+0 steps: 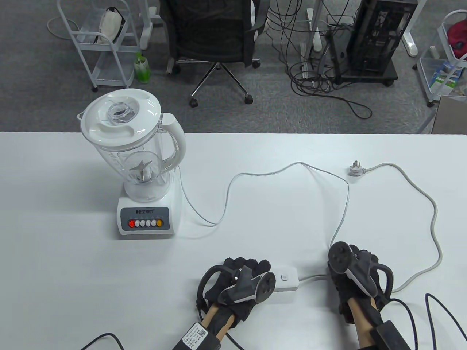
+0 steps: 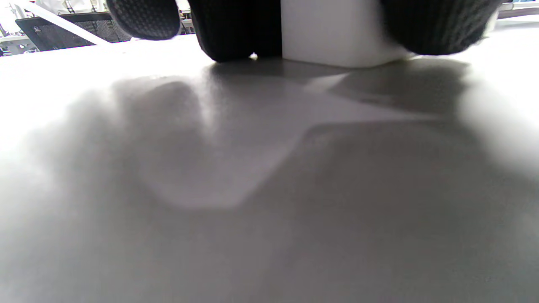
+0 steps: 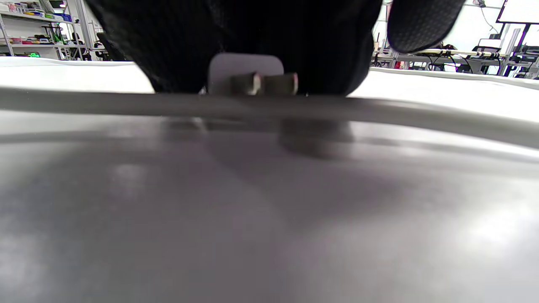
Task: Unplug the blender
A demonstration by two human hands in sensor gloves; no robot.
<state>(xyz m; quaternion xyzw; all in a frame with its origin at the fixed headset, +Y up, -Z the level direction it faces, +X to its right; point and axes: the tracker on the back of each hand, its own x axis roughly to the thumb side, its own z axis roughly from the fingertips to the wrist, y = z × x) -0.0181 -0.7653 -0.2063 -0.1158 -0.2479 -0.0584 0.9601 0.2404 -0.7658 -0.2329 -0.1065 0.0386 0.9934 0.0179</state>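
Two prongs (image 3: 263, 83) — below right grip (image 3: 252, 46)

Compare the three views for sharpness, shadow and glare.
Table view: evenly lit and sharp, from the blender to both hands. Left wrist view: the tabletop is blurred, with broad soft shadows under the fingers and glare at the edges. Right wrist view: the plug is soft and shadowed.

Blender (image 1: 146, 175) at the bench's (image 1: 292, 226) left rear, power strip (image 1: 286, 280) at front centre between the hands, left hand (image 1: 237, 288) on its left end, right hand (image 1: 355, 277) to its right, loose plug (image 1: 353, 168) right rear.
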